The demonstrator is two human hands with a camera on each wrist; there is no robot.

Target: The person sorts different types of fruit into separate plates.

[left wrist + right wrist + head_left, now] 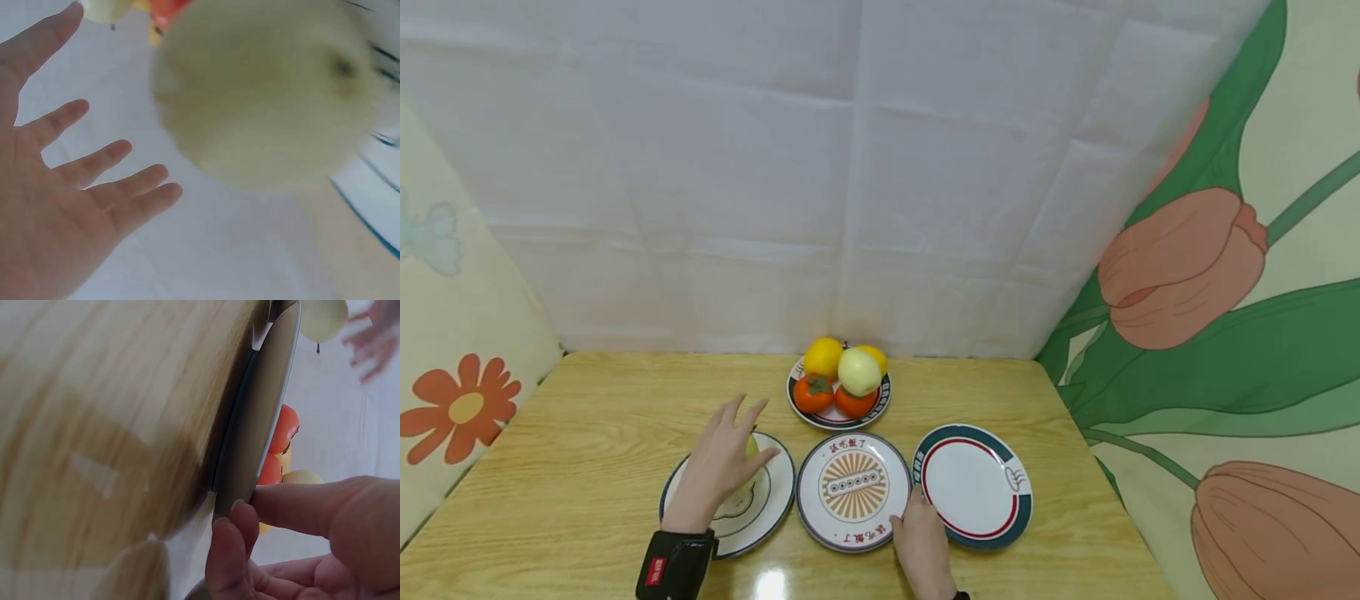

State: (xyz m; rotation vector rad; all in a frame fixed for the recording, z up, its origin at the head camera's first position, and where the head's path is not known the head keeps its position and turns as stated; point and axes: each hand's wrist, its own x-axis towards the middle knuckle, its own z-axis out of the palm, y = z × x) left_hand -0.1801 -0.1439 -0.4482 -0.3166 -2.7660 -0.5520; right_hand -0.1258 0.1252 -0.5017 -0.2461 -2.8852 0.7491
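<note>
My right hand [921, 537] pinches the right front rim of the middle white plate [812, 492], which carries a sunburst print. In the right wrist view, the thumb lies over that plate's [261, 419] rim and the fingertips [226, 553] are under it. My left hand [718, 458] hovers with spread fingers above the left plate [778, 492]. A pale yellow pear [752, 447] stands there, mostly hidden by the hand. The left wrist view shows the pear [262, 94] large and blurred beside the left hand [69, 200], apart from the fingers.
A fruit plate [793, 398] stands at the back, with persimmons [813, 396], a pale pear [859, 372] and yellow-orange fruits [823, 358] piled on it. To the right lies a white plate with a dark teal rim [1025, 508]. A white cloth [850, 208] hangs behind the wooden table [587, 467].
</note>
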